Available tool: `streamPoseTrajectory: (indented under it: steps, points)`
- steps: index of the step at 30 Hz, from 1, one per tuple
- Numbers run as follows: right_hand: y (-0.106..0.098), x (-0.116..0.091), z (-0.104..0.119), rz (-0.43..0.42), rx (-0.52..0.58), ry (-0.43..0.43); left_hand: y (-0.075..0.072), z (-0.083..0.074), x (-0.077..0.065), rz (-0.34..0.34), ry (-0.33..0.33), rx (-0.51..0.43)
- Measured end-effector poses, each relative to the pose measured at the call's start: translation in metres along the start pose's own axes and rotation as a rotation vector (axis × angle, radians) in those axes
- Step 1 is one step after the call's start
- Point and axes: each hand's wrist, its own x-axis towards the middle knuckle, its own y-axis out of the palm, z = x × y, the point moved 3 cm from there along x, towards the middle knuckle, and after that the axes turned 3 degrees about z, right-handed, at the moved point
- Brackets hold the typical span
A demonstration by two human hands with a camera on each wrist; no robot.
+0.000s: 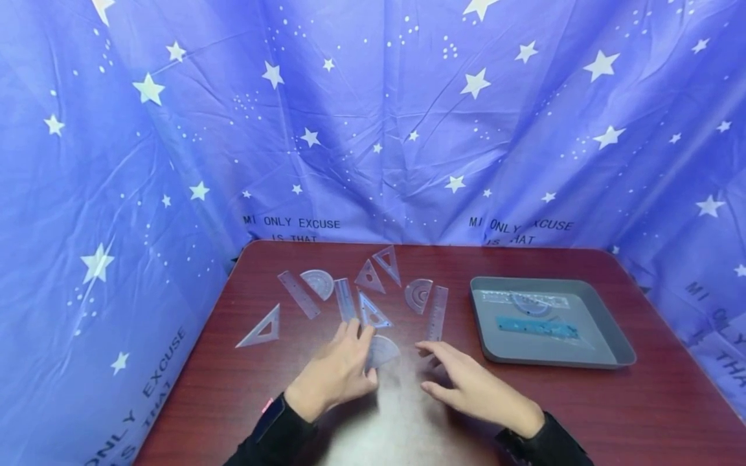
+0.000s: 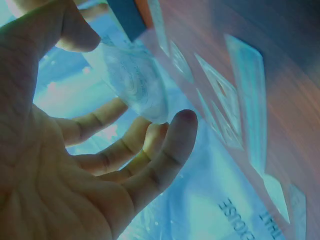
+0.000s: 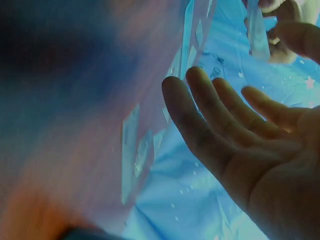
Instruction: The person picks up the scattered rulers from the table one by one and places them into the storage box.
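Observation:
My left hand (image 1: 337, 370) pinches a clear protractor (image 1: 384, 351) between thumb and fingers near the table's middle. In the left wrist view the protractor (image 2: 132, 80) spans from the thumb to the fingertips. To its right, my right hand (image 1: 479, 387) hovers with loosely bent fingers and nothing in it, just in front of a clear ruler (image 1: 438, 312). Beyond the left hand lie another ruler (image 1: 345, 299) and a bluish set square (image 1: 374, 312). A second protractor (image 1: 418, 296) rests beside the right-hand ruler.
A grey tray (image 1: 553, 362) at the right holds a blue ruler (image 1: 536, 327), a clear ruler (image 1: 495, 297) and a protractor (image 1: 531, 305). More set squares (image 1: 265, 330), a ruler (image 1: 299, 294) and a protractor (image 1: 317, 283) lie left and behind. A starry curtain (image 1: 379, 116) hangs behind the table.

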Motion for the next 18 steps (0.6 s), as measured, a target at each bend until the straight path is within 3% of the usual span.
streamPoseTrajectory:
  steps: [5, 11, 14, 18]
  points:
    - [0.011, 0.005, -0.002, -0.026, 0.212, 0.083, 0.004, -0.02, 0.003, -0.044, -0.018, -0.028]
    - [0.019, 0.009, -0.001, -0.113, 0.564, 0.238, 0.01, -0.037, 0.007, -0.102, -0.059, -0.037]
    - [0.021, 0.011, 0.001, -0.135, 0.719, 0.261, 0.011, -0.044, 0.009, -0.117, -0.097, -0.058]
    - [0.022, 0.013, 0.003, -0.178, 0.776, 0.276, 0.011, -0.054, 0.012, -0.175, -0.125, -0.095]
